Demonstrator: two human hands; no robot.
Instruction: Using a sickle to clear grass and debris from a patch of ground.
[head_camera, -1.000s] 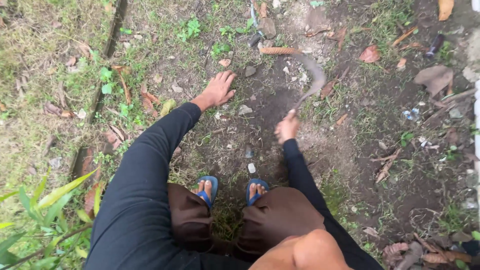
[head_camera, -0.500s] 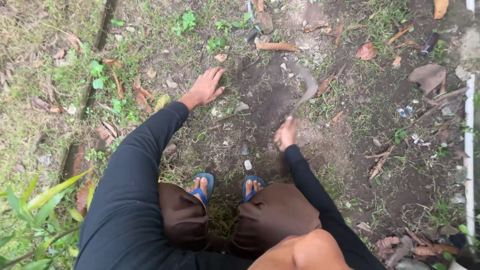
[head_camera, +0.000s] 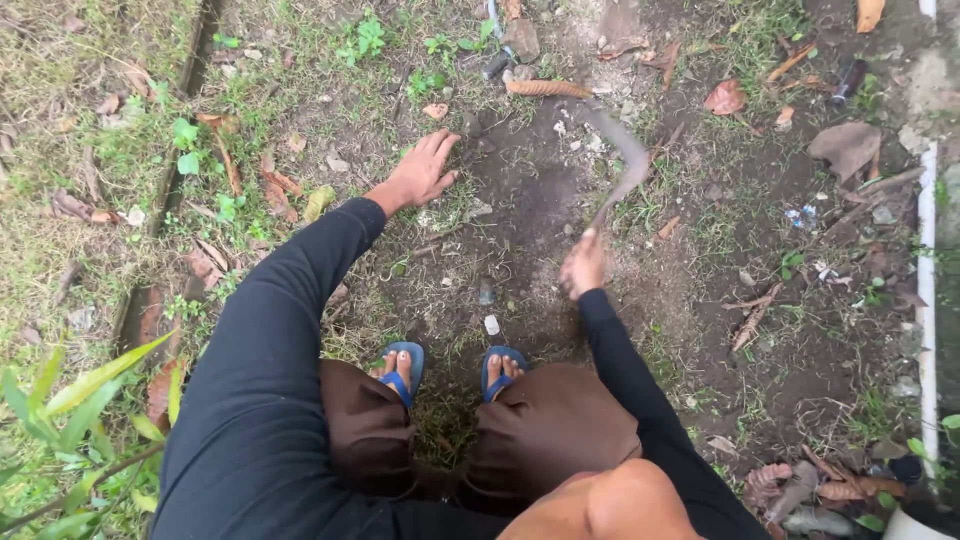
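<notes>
At the far left we have long green leaves (head_camera: 70, 395) low in view and a dark narrow rail or edging (head_camera: 165, 195) running up through the grass. Our left hand (head_camera: 420, 172) lies flat on the ground, fingers spread and pointing up the frame, gripping nothing; it rests on sparse grass at the edge of the bare dark soil (head_camera: 530, 215). We judge it wise to hold that hand well to the side of the blade's arc, since it sits near the patch being worked.

Below, our feet in blue sandals (head_camera: 400, 370) stand close together on the soil, with a small pale stone (head_camera: 491, 325) just ahead of them.

Our right hand (head_camera: 583, 265) is closed round the handle of a sickle (head_camera: 625, 160), whose curved blade is raised above the ground and blurred, its tip near a brown curled seed pod (head_camera: 548, 89). We judge a short, low stroke directed away from toes and left fingers suits this best. Dry leaves (head_camera: 850, 148) lie to the right.
</notes>
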